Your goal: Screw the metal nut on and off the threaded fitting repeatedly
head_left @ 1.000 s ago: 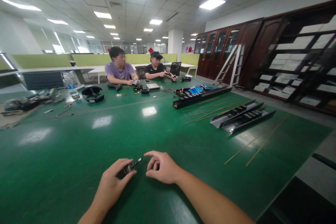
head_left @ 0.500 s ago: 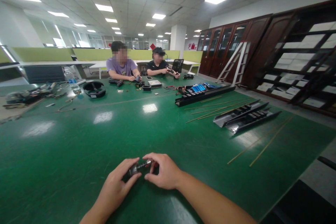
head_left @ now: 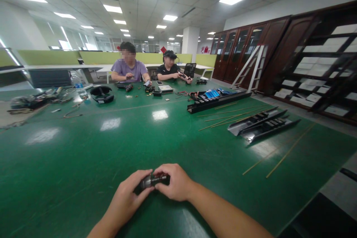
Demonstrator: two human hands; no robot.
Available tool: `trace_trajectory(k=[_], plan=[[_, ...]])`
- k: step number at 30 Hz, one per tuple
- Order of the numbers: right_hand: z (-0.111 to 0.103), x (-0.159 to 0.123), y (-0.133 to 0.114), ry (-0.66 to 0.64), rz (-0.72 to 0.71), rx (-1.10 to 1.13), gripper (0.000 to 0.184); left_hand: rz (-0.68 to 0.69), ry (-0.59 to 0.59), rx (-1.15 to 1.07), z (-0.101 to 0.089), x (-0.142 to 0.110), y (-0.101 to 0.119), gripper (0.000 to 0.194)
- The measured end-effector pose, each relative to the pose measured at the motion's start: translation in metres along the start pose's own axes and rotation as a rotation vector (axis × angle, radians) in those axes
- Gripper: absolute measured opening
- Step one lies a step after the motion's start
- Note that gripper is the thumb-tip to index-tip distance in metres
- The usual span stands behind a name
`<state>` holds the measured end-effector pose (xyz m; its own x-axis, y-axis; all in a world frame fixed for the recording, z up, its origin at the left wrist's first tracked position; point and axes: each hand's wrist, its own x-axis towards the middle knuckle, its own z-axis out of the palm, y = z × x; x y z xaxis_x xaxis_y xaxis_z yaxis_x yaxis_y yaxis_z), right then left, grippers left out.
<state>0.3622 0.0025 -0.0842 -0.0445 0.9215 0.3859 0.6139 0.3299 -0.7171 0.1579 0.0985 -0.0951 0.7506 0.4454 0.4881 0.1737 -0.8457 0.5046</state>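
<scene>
White tag [head_left: 102, 101] on black headset [head_left: 102, 96], 11 o'clk from me, is too tiny to read. My L hand [head_left: 129, 191] grips a dark metal tool [head_left: 147, 182] at 6 o'clk, over the green worktop [head_left: 83, 156]. My R hand [head_left: 177, 184] curls by its thin end; can't tell if it's touching b/c they overlap.

silver-and-dark part [head_left: 147, 182], green tabletop [head_left: 178, 137], yellowish rods [head_left: 275, 167]

The left fingers [head_left: 139, 176] partly hide the dark metal piece [head_left: 147, 182], and the bottom edge crops the right forearm [head_left: 223, 208].
</scene>
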Motion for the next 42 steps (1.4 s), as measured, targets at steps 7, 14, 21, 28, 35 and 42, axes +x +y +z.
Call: trace_trajectory(k=[7,14,21,28,35,42], plan=[[0.0045,0.0004,0.0011,-0.006,-0.034,-0.013,0.029,-0.017,0.051,0.029,-0.0003,-0.0006,-0.0014,0.04],[0.004,0.0001,0.0053,-0.029,-0.035,-0.053,0.02,0.005,0.046,0.037,0.001,0.0015,0.0034,0.028],[0.003,-0.0003,0.0049,-0.021,-0.029,-0.04,0.019,-0.014,0.043,0.015,0.0005,0.0032,0.0063,0.028],[0.0012,-0.0007,0.0051,-0.03,0.021,-0.031,0.018,-0.049,0.008,-0.013,0.0002,0.0017,0.0059,0.026],[0.0004,0.0001,0.0071,-0.047,0.059,-0.013,0.019,-0.059,0.012,-0.024,-0.0009,0.0027,0.0079,0.025],[-0.0002,0.0003,0.0065,-0.038,0.064,-0.003,0.017,-0.054,0.022,-0.022,-0.0007,0.002,0.0062,0.026]])
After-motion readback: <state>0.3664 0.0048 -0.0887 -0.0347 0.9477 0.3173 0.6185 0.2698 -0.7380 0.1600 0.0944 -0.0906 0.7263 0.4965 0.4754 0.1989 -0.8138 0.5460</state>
